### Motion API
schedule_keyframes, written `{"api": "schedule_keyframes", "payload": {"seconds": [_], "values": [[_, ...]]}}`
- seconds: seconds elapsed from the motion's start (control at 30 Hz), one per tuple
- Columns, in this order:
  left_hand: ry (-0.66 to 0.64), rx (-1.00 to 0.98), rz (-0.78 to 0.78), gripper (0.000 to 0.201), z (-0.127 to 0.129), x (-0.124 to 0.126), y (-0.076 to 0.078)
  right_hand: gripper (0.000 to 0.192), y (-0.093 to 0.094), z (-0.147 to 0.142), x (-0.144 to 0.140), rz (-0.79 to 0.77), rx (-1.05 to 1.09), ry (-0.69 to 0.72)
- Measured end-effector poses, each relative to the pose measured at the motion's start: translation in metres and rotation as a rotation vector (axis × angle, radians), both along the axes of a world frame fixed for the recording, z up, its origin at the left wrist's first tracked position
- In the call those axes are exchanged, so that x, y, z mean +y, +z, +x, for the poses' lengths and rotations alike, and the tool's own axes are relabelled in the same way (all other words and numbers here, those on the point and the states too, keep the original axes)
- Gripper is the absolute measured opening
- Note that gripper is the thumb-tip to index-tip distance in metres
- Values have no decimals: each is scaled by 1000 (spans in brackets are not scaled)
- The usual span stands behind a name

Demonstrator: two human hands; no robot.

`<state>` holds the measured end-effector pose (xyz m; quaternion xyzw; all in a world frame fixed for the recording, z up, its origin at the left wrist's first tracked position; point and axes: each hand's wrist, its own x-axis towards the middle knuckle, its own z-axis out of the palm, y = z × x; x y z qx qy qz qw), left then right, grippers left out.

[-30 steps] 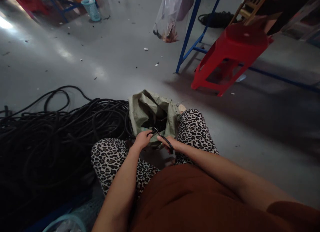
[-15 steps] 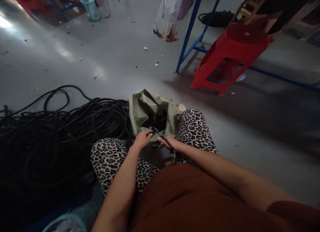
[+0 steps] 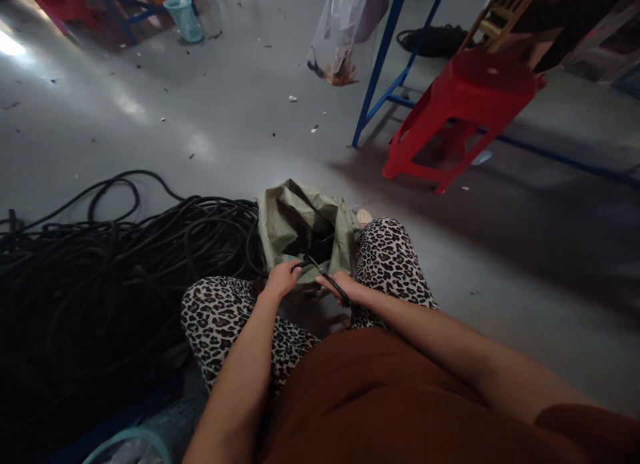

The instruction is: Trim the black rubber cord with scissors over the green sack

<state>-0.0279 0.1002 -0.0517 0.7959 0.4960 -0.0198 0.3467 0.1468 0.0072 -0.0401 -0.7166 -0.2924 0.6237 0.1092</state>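
Note:
My left hand (image 3: pixel 283 278) is closed around a black rubber cord (image 3: pixel 301 264), whose end points right over the near rim of a sack. In my right hand (image 3: pixel 340 287) is a pair of scissors (image 3: pixel 330 279) with black handles, its blades at the cord's end. Whether the blades touch the cord is too small to tell. The pale green woven sack (image 3: pixel 273 214) stands with its mouth gaping between my knees, dark pieces inside it. A large heap of black cord (image 3: pixel 215 227) lies to the left, against the sack.
A red plastic stool (image 3: pixel 493 74) and a blue metal frame (image 3: pixel 373 94) stand ahead on the right. A clear plastic bag (image 3: pixel 340 37) hangs beside the frame. One light-blue basket (image 3: pixel 185 21) is far left, another basket (image 3: pixel 133 437) close by me. Scraps litter the grey floor.
My left hand has shifted very slightly left with the cord. The scissors remain at nearly the same place, and the sack and heap have not moved.

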Motion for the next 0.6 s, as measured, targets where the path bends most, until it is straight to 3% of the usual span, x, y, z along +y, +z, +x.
{"api": "schedule_keyframes", "payload": {"seconds": [0.13, 0.43, 0.6], "values": [[15, -36, 2, 34, 0, 0, 1, 50, -5, 2, 1, -20, 39, -75], [180, -140, 100, 27, 2, -1, 6, 45, -8, 0, 5, -3, 119, -184], [209, -171, 181, 25, 4, 1, 9, 40, -10, 0, 5, 57, 125, -179]]}}
